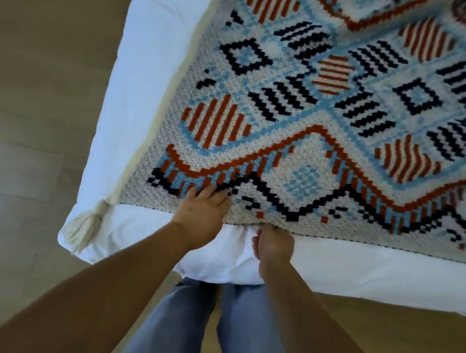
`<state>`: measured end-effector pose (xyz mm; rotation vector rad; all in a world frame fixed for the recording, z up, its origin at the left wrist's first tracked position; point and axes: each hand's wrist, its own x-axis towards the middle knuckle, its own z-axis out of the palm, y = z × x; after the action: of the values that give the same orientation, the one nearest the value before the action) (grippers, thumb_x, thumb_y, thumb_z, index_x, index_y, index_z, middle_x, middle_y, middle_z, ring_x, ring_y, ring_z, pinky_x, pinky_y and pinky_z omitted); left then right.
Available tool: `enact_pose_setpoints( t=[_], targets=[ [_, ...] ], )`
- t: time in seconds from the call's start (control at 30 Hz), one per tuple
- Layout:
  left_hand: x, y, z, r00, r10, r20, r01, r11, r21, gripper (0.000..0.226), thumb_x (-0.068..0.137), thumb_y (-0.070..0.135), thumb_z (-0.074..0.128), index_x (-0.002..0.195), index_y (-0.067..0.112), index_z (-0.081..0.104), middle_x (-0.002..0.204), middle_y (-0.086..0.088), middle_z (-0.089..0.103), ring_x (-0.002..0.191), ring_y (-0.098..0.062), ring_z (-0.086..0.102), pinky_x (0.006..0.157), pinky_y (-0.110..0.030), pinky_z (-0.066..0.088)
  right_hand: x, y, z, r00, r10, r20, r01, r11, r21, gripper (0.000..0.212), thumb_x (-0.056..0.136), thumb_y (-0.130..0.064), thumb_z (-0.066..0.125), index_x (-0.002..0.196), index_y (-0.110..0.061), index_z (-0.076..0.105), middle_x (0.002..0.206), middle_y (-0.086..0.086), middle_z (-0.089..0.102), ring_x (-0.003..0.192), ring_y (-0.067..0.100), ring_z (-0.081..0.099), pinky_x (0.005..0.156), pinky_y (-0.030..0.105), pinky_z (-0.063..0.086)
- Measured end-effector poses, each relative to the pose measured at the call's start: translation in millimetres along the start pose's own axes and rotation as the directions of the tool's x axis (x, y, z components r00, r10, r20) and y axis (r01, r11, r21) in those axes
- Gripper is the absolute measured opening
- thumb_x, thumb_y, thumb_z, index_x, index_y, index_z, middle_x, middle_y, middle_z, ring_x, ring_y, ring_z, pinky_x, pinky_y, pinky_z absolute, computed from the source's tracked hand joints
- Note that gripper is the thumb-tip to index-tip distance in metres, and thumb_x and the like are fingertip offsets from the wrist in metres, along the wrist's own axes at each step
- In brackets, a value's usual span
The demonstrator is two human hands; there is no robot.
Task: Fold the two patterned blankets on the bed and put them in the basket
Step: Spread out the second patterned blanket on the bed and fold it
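- The bed (157, 69), covered in white bedding, carries the patterned blanket (329, 115). It lies spread flat across the bed, with its near hem running just inside the near edge of the bed. The far right part is blurred. No basket is in view.
- The blanket is a chunky knit. It is probably soft and limp with some weight, and likely to sag and stretch rather than hold a crease. It is best taken by the hem or corners with the hands well apart.
- A cream tassel (86, 225) hangs off the near left corner and marks one place to take hold.
- The left hand (203, 211) lies palm down on the blanket just inside the hem, fingers spread, gripping nothing.
- The right hand (274, 245), just beside it, curls its fingers around the hem.
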<state>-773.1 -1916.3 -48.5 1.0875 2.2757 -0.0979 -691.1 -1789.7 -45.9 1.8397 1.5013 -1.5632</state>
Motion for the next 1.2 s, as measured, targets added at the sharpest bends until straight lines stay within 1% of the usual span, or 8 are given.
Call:
enact_pose_setpoints(
  t=[0.07,0.13,0.27,0.4,0.63,0.87,1.03,1.2],
  targets=[
    [11.3,-9.5,-19.1,0.999,-0.02,-0.039,0.02,1.0,0.006,0.054,0.096,0.027,0.035,0.146,0.018,0.018,0.156,-0.002,0.017,0.142,-0.025,0.012,0.112,-0.046,0.017,-5.1,-24.7,3.6,0.975,-0.216,-0.05,0.211,0.973,-0.092,0.037,0.089,-0.01,0.047,0.053,-0.014,0.038,0.055,0.007,0.043,0.052,0.02,0.038,0.051,0.029,0.034],
    [25.9,-17.6,-39.9,0.994,-0.048,-0.097,0.048,0.999,0.004,0.054,0.096,0.027,0.036,0.146,0.018,0.019,0.155,-0.003,0.019,0.142,-0.025,0.014,0.113,-0.045,0.016,-4.6,-54.5,6.5,0.927,-0.37,-0.069,0.357,0.922,-0.153,0.033,0.089,-0.015,0.048,0.057,-0.014,0.041,0.056,0.002,0.042,0.051,0.018,0.037,0.05,0.026,0.03],
    [62.8,-31.3,-85.3,0.984,-0.076,-0.159,0.076,0.997,0.0,0.056,0.095,0.03,0.039,0.146,0.02,0.017,0.156,-0.001,0.017,0.143,-0.023,0.014,0.114,-0.044,0.014,8.0,-122.0,15.2,0.795,-0.605,0.032,0.572,0.733,-0.368,0.015,0.093,-0.026,0.046,0.091,-0.013,0.054,0.086,0.005,0.057,0.073,0.018,0.052,0.062,0.028,0.038],
    [110.0,-50.7,-126.4,0.984,-0.096,-0.148,0.104,0.994,0.045,0.053,0.098,0.032,0.029,0.147,0.016,0.015,0.156,-0.004,0.015,0.143,-0.024,0.012,0.113,-0.042,0.016,37.2,-185.3,27.5,0.692,-0.708,0.14,0.658,0.539,-0.526,0.034,0.096,-0.028,0.043,0.122,-0.007,0.051,0.123,0.011,0.048,0.107,0.026,0.05,0.084,0.036,0.045],
    [215.0,-95.7,-193.6,0.965,-0.199,-0.17,0.199,0.98,-0.021,0.052,0.099,0.03,0.028,0.147,0.016,0.014,0.156,-0.003,0.014,0.142,-0.022,0.013,0.112,-0.041,0.018,100.5,-292.7,42.8,0.561,-0.793,0.236,0.681,0.281,-0.676,0.039,0.097,-0.026,0.037,0.131,-0.007,0.043,0.132,0.014,0.043,0.118,0.029,0.038,0.093,0.038,0.037],
    [295.8,-142.7,-240.0,0.936,-0.229,-0.268,0.231,0.973,-0.025,0.049,0.099,0.024,0.031,0.146,0.017,0.019,0.154,-0.002,0.021,0.14,-0.022,0.019,0.111,-0.041,0.022,145.2,-377.5,66.3,0.52,-0.8,0.3,0.689,0.186,-0.7,0.044,0.097,-0.03,0.036,0.137,-0.01,0.037,0.139,0.011,0.039,0.126,0.027,0.032,0.105,0.036,0.027],
    [345.4,-184.4,-266.2,0.939,-0.132,-0.317,0.166,0.983,0.083,0.053,0.095,0.025,0.04,0.144,0.017,0.023,0.151,-0.005,0.029,0.136,-0.024,0.027,0.105,-0.042,0.03,169.3,-405.2,88.3,0.501,-0.822,0.268,0.722,0.227,-0.654,0.05,0.096,-0.034,0.04,0.14,-0.012,0.033,0.144,0.007,0.035,0.132,0.026,0.025,0.111,0.037,0.022],
    [399.3,-236.6,-294.7,0.919,-0.034,-0.392,0.108,0.979,0.17,0.067,0.089,0.024,0.05,0.146,0.013,0.015,0.153,-0.009,0.021,0.139,-0.027,0.019,0.108,-0.044,0.024,192.4,-411.7,120.5,0.515,-0.822,0.242,0.707,0.247,-0.662,0.062,0.094,-0.049,0.036,0.146,-0.018,0.021,0.154,0.003,0.022,0.142,0.025,0.008,0.116,0.042,0.01]
  ],
)
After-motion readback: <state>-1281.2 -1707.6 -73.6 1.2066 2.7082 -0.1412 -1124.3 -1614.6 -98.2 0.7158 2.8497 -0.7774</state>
